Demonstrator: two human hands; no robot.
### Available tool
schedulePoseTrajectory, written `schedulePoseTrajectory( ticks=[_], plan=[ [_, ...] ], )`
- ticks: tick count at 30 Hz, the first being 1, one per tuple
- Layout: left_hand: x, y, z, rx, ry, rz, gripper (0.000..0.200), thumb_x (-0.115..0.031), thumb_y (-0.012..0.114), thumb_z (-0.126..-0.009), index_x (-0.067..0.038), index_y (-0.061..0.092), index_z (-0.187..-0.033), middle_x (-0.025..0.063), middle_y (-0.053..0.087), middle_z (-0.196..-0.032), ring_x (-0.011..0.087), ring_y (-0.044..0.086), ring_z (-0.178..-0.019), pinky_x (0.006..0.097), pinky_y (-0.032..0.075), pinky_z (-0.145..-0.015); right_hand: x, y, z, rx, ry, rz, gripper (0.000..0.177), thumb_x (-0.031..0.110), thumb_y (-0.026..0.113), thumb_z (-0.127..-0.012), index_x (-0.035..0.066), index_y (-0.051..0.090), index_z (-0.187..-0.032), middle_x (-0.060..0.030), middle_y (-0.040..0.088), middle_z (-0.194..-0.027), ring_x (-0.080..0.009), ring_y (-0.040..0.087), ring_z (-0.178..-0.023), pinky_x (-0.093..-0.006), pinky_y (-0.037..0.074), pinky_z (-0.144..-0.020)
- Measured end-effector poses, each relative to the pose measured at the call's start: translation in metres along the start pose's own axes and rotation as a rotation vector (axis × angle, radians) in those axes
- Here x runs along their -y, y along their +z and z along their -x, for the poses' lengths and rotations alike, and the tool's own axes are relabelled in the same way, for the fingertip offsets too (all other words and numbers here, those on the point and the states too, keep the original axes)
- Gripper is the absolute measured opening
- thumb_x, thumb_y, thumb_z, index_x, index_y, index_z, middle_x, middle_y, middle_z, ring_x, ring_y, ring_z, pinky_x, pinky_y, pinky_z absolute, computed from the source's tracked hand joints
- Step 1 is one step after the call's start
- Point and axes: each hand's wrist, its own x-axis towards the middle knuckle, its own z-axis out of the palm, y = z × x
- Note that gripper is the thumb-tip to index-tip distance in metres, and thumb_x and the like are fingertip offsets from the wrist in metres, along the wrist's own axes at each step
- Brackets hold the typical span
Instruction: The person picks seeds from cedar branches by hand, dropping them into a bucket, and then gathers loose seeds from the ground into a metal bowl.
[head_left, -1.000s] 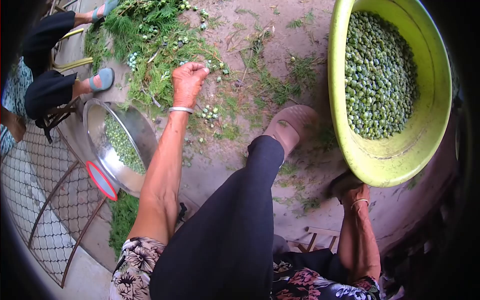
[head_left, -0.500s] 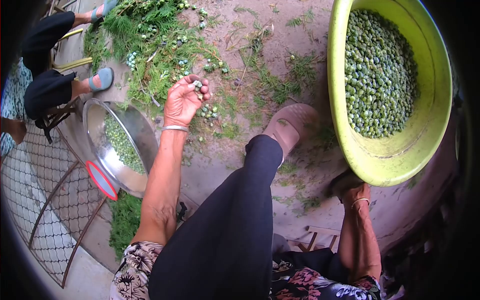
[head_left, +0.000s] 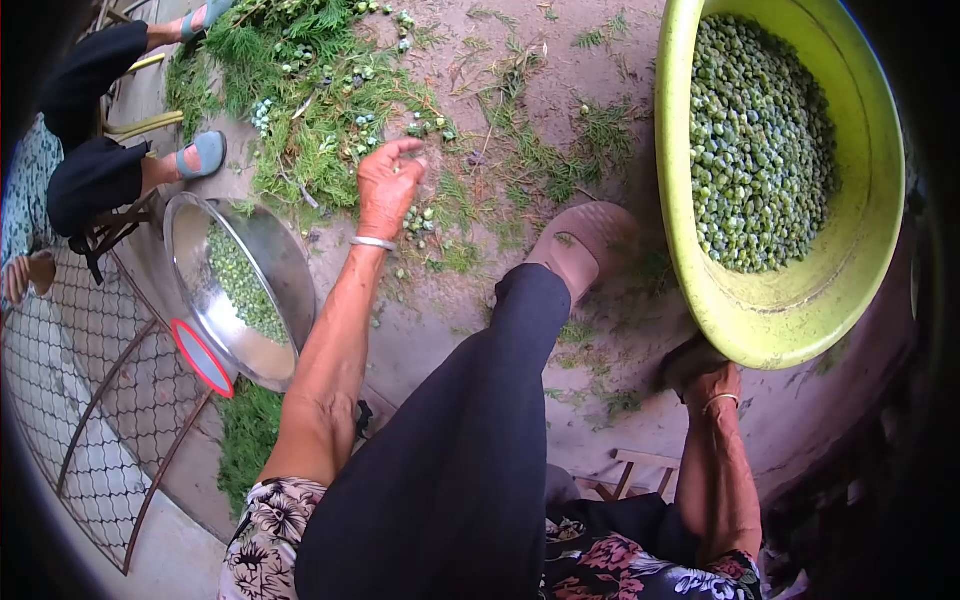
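Observation:
My left hand (head_left: 390,185), with a bracelet at its wrist, hovers over ground strewn with green sprigs. Its back faces me, the fingers are bent, and a small pale-green bit shows between thumb and forefinger. Beneath and around it lie loose green cones (head_left: 420,222) and a heap of evergreen branches (head_left: 320,110). My right hand (head_left: 715,383) is low on the right, just below the rim of a yellow-green tub (head_left: 690,290), against a dark, blurred object (head_left: 690,362). Its fingers are mostly hidden. Many green cones (head_left: 755,150) fill the bottom of the tub.
A steel basin (head_left: 285,265) with small green pieces stands left, beside a red-rimmed disc (head_left: 203,358) and wire mesh (head_left: 90,400). Another person's leg and blue shoe (head_left: 207,155) are at upper left. My pink shoe (head_left: 575,250) is mid-ground; a wooden stool (head_left: 640,470) is below.
My left hand has turned from palm up to back up and shifted slightly right. The cones that showed in its fingers are no longer visible there. My right hand stays in place.

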Motion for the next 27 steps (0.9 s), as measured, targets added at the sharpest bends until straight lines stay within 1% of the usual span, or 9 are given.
schedulePoseTrajectory(
  ticks=[3, 5, 7, 10, 13, 22, 24, 25, 27],
  plan=[
    [-0.002, -0.002, -0.012, -0.104, 0.136, -0.052, 0.020, -0.003, 0.061, -0.076, -0.001, 0.067, -0.094, 0.0034, 0.062, -0.068, 0.0055, 0.047, -0.053, 0.0210, 0.042, -0.054, -0.005, 0.001, -0.004, 0.019, -0.057, -0.004, 0.038, 0.008, 0.043, -0.078, 0.006, 0.056, -0.114, -0.0245, 0.061, -0.105, -0.0403, 0.056, -0.103, -0.0426, 0.045, -0.087],
    [0.005, 0.003, -0.008, 0.031, 0.362, -0.265, 0.024, -0.004, 0.062, -0.073, 0.000, 0.066, -0.097, 0.0058, 0.064, -0.073, 0.0073, 0.053, -0.059, 0.0228, 0.045, -0.058, -0.004, 0.002, -0.004, 0.019, -0.040, 0.002, 0.038, 0.009, 0.043, -0.079, 0.006, 0.056, -0.114, -0.0245, 0.061, -0.105, -0.0405, 0.056, -0.104, -0.0430, 0.045, -0.087],
    [0.013, 0.004, 0.000, 0.117, 0.194, -0.291, 0.024, -0.005, 0.063, -0.072, 0.002, 0.065, -0.095, 0.0079, 0.066, -0.077, 0.0093, 0.058, -0.066, 0.0247, 0.047, -0.063, 0.002, -0.001, -0.001, 0.021, -0.021, 0.020, 0.038, 0.009, 0.043, -0.079, 0.006, 0.056, -0.114, -0.0244, 0.061, -0.105, -0.0406, 0.056, -0.104, -0.0433, 0.045, -0.087],
    [0.023, 0.006, 0.009, 0.008, 0.207, -0.267, 0.021, -0.004, 0.062, -0.073, 0.002, 0.065, -0.093, 0.0030, 0.062, -0.072, 0.0064, 0.055, -0.065, 0.0222, 0.046, -0.062, 0.008, -0.009, 0.002, 0.082, 0.029, -0.013, 0.037, 0.009, 0.043, -0.079, 0.005, 0.056, -0.114, -0.0248, 0.060, -0.106, -0.0413, 0.055, -0.103, -0.0434, 0.045, -0.088],
    [0.019, -0.001, -0.008, -0.259, 0.224, -0.246, 0.015, -0.007, 0.063, -0.073, 0.001, 0.065, -0.086, 0.0083, 0.066, -0.074, 0.0130, 0.060, -0.066, 0.0271, 0.048, -0.065, -0.012, 0.006, -0.010, 0.010, -0.028, 0.028, 0.038, 0.010, 0.043, -0.078, 0.004, 0.056, -0.113, -0.0261, 0.060, -0.105, -0.0430, 0.055, -0.102, -0.0439, 0.045, -0.088],
    [0.015, -0.007, -0.043, -0.225, 0.375, -0.429, 0.021, -0.009, 0.064, -0.073, 0.002, 0.065, -0.092, 0.0127, 0.067, -0.078, 0.0213, 0.064, -0.070, 0.0316, 0.050, -0.067, -0.020, 0.012, -0.011, -0.029, -0.034, 0.042, 0.035, 0.011, 0.043, -0.076, 0.002, 0.056, -0.106, -0.0276, 0.059, -0.100, -0.0465, 0.054, -0.097, -0.0488, 0.044, -0.085],
    [0.007, -0.015, -0.032, -0.137, 0.043, -0.034, 0.020, -0.006, 0.063, -0.075, 0.002, 0.062, -0.093, 0.0128, 0.065, -0.078, 0.0215, 0.061, -0.067, 0.0325, 0.049, -0.062, -0.010, 0.003, -0.004, 0.021, -0.037, 0.032, 0.036, 0.011, 0.043, -0.076, 0.003, 0.055, -0.109, -0.0278, 0.059, -0.101, -0.0463, 0.053, -0.098, -0.0490, 0.043, -0.086],
    [0.010, -0.025, -0.025, -0.137, 0.043, -0.034, 0.020, -0.006, 0.063, -0.075, 0.002, 0.062, -0.093, 0.0128, 0.065, -0.078, 0.0215, 0.061, -0.067, 0.0325, 0.049, -0.062, -0.015, 0.007, -0.007, 0.021, -0.037, 0.031, 0.036, 0.011, 0.043, -0.076, 0.003, 0.055, -0.109, -0.0278, 0.059, -0.101, -0.0463, 0.053, -0.098, -0.0490, 0.043, -0.086],
    [0.016, -0.046, -0.008, 0.210, -0.203, 0.905, 0.017, -0.002, 0.060, -0.077, -0.001, 0.059, -0.094, 0.0134, 0.061, -0.080, 0.0198, 0.056, -0.064, 0.0314, 0.047, -0.056, -0.029, 0.020, -0.015, -0.049, -0.091, 0.046, 0.036, 0.011, 0.043, -0.077, 0.003, 0.055, -0.110, -0.0283, 0.058, -0.103, -0.0459, 0.053, -0.099, -0.0484, 0.044, -0.086]
  ],
)
